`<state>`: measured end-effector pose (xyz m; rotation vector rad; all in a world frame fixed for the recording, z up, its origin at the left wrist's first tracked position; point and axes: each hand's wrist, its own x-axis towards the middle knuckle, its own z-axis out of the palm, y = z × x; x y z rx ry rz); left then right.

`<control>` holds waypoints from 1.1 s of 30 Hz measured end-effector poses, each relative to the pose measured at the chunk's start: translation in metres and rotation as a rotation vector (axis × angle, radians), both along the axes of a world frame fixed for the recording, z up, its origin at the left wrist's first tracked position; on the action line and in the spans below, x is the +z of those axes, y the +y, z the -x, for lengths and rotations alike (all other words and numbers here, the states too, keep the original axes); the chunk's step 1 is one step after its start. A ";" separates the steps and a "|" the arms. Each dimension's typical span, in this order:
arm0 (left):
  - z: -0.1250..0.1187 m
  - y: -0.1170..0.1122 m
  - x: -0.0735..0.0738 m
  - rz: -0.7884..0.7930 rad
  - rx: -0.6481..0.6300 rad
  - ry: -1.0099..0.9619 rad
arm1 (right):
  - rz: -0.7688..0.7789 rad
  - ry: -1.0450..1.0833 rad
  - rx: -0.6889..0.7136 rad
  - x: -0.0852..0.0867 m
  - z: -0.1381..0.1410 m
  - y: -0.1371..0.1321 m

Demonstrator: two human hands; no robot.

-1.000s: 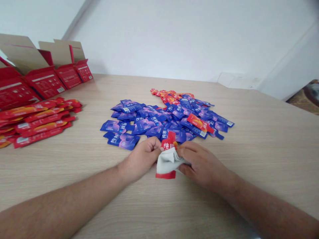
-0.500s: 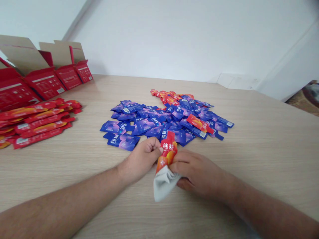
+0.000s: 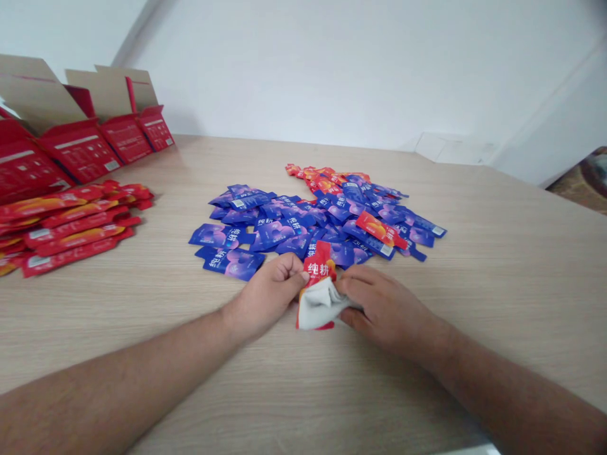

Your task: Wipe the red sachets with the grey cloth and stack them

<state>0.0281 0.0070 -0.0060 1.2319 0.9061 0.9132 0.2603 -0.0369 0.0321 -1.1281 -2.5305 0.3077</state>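
Observation:
My left hand pinches the upper edge of a red sachet with white characters, just in front of the pile. My right hand is closed on a pale grey cloth and presses it against the sachet's lower half. Both hands rest low over the wooden table. Behind them lies a pile of blue sachets with a few red ones mixed in.
A row of red sachets lies at the left. Behind it stand open red cartons with raised brown flaps. More red sachets sit at the pile's far side. A white wall runs behind the table.
The cloth in my right hand has moved back up over the sachet's lower half, after having slid down below it half a second ago. My left hand keeps its pinch.

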 end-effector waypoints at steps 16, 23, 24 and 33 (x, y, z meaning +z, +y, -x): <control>0.002 -0.001 0.005 -0.052 -0.059 0.037 | -0.016 0.089 -0.042 -0.001 -0.004 0.005; 0.004 -0.003 0.011 -0.070 -0.155 0.104 | -0.128 0.163 -0.196 0.002 -0.007 0.008; 0.004 -0.002 0.011 -0.075 -0.160 0.108 | -0.128 0.172 -0.187 0.002 -0.008 0.008; 0.007 -0.002 0.012 -0.119 -0.260 0.107 | -0.145 0.205 -0.241 0.001 -0.010 0.011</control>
